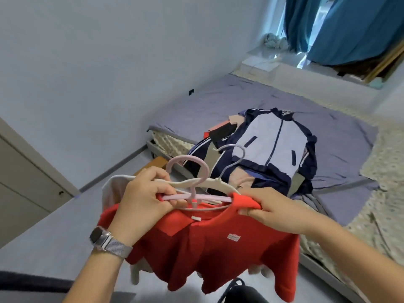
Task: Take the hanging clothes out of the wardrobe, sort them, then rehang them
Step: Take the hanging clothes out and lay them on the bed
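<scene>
A red polo shirt (209,248) hangs in front of me on a pink hanger (192,171). My left hand (142,197) grips the pink hanger's left arm together with a white hanger (215,182) that carries a pale garment (110,189) behind the red shirt. My right hand (271,212) pinches the red shirt's right shoulder at the collar. A third, lilac hook (237,159) rises behind the white hanger. On the bed lies a pile of clothes topped by a navy and pale blue zip jacket (273,147).
The bed (218,101) with a purple sheet fills the middle and right. A flowered cover (384,193) lies along its right side. A wardrobe door (28,182) stands at the left. Blue curtains (349,25) hang at the back. A dark object (240,291) sits below.
</scene>
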Demonstrator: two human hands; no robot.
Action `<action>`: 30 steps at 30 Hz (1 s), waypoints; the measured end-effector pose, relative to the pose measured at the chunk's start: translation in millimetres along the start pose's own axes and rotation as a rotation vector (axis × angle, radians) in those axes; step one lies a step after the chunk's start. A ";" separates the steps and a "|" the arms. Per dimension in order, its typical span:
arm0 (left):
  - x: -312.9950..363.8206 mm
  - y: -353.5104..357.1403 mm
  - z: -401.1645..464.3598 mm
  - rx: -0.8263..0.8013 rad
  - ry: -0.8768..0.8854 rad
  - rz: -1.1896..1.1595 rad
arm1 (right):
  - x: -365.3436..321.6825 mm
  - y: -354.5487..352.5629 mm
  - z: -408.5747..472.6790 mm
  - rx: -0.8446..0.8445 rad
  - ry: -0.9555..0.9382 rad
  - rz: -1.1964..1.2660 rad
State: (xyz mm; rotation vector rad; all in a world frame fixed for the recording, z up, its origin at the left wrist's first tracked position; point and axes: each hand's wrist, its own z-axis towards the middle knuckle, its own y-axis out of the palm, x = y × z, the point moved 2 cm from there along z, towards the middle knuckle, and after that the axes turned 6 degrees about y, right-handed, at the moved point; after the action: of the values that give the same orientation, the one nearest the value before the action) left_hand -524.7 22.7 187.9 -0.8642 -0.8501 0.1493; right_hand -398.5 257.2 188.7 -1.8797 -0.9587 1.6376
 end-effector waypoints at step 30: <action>21.9 233.2 404.8 -0.401 0.602 0.169 | 295.1 -284.3 83.5 0.387 0.315 0.057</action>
State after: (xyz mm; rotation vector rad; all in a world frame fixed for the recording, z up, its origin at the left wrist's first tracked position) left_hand -749.0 432.9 175.4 -1.2722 -0.2392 -0.1390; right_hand -523.7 656.3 189.9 -1.8291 -0.4264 1.3803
